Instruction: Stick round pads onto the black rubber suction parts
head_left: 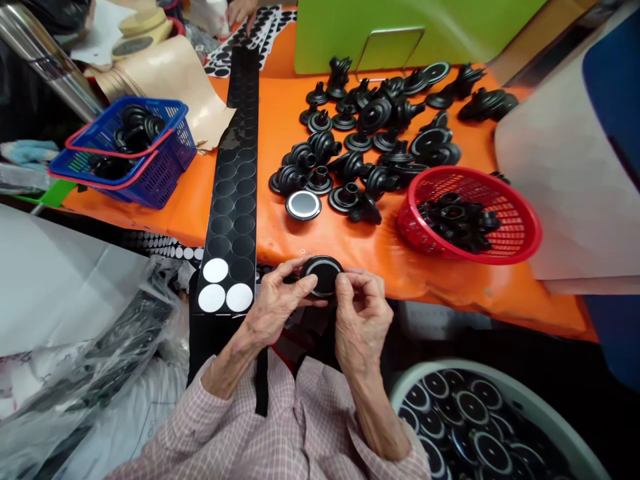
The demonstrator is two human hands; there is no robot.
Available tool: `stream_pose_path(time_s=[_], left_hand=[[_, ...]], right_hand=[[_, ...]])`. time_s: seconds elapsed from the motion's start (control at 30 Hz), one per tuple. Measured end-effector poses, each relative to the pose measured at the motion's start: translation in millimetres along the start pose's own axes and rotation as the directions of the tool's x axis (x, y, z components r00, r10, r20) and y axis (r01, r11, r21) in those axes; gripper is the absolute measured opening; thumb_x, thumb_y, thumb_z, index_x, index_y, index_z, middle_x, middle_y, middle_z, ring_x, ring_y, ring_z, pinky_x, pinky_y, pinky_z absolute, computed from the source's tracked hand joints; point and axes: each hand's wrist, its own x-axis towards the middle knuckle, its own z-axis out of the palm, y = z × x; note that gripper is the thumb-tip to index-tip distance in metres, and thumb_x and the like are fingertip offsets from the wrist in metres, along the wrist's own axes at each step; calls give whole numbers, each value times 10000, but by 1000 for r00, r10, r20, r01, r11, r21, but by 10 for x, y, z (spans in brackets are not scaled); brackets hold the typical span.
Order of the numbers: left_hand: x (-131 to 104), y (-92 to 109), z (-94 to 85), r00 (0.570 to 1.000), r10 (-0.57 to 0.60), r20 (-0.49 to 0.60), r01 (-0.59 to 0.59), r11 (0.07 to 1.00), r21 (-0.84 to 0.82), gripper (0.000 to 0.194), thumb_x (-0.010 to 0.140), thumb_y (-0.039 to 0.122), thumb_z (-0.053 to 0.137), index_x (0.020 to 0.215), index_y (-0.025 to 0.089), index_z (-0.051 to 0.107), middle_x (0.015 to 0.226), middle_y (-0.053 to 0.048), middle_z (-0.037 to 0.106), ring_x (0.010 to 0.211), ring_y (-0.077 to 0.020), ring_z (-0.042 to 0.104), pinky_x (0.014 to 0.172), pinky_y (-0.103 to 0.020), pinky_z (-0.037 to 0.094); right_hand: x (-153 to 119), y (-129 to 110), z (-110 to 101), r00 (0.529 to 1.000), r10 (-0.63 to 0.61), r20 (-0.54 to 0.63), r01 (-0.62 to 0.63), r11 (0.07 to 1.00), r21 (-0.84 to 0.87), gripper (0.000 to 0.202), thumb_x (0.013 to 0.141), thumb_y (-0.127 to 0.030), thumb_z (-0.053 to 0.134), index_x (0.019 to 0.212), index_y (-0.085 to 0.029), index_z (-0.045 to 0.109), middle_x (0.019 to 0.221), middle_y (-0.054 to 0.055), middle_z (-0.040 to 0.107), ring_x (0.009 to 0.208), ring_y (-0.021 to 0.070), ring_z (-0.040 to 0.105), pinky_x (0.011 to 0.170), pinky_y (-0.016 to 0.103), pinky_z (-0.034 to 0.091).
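Note:
A round black plastic part (323, 277) with a pale ring on its face is held up at the table's front edge. My left hand (280, 297) grips it from the left, thumb on the face and fingers behind. On its right rim my right hand (363, 310) closes, thumb and fingertips pressed against the edge. Left of my hands lies a long black sheet of round stickers (233, 193), with three white circles at its near end. Just beyond my hands a single black part with a white-ringed face (303, 205) lies face up.
Several black flanged parts (375, 117) crowd the orange table (280, 230). A red basket (530, 230) of small black pieces stands right, a blue basket (173, 157) left. A white tub (400, 383) of ringed discs is below right. Another person's hand (243, 12) shows far back.

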Motion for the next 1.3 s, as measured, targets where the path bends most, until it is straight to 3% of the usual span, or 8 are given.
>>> stream_pose_path(time_s=[0.33,0.47,0.63,0.77,0.9,0.97,1.13,1.3], left_hand=[[-20,-35,35,993,68,-101,-65,997,38,364,674,284,771,987,148,644,984,-35,615,789,-171,670,665,-323,608],[-41,-37,51,989,74,-131,-68,996,51,357,670,290,768,975,157,641,966,-36,636,818,-184,672,693,-332,602],[-44,-53,42,988,80,-136,-74,996,44,362,671,293,769,982,167,633,978,-40,651,863,-200,673,722,-339,596],[-8,-50,41,989,89,-115,-87,996,25,362,687,292,761,996,172,616,1017,-45,639,892,-204,668,720,-336,596],[-75,-37,25,995,53,-81,-51,999,19,420,746,325,722,1116,196,569,1087,-59,616,838,-181,677,687,-316,591],[-205,-64,-46,995,-32,-95,37,998,53,434,769,362,706,1135,192,548,1040,-59,619,759,-152,680,658,-284,576],[-626,-193,-483,933,-285,-218,282,958,-45,354,729,426,738,824,135,561,810,-28,602,635,-126,637,584,-259,535],[-614,-67,-833,908,-60,-415,-84,944,-320,303,758,358,723,976,170,626,956,-61,685,922,-200,652,844,-375,539]], right_hand=[[-53,80,67,935,-354,-10,334,891,-306,108,912,-235,497,806,-213,500,853,33,553,854,179,566,774,360,478],[-57,87,78,925,-381,5,360,869,-341,81,922,-230,485,842,-219,492,882,49,559,880,185,564,793,370,473],[-65,111,102,943,-332,9,318,894,-315,84,917,-276,493,855,-221,501,908,61,560,902,198,568,818,404,485],[-73,125,91,993,-112,-38,108,989,-105,230,857,-353,591,1015,-211,503,993,67,564,910,185,592,828,383,509],[4,66,27,971,139,193,-155,985,71,279,812,-428,631,962,-197,584,885,28,629,769,155,609,710,317,518],[123,40,25,951,184,249,-214,972,101,285,777,-456,652,853,-185,610,776,5,634,657,137,582,621,290,497],[557,60,156,982,152,112,-174,959,225,346,710,-486,687,844,-182,590,726,-18,562,567,117,519,547,296,467],[458,-43,255,979,-202,-25,195,968,-160,254,819,-350,576,1030,-210,597,1007,79,573,823,205,582,765,445,516]])
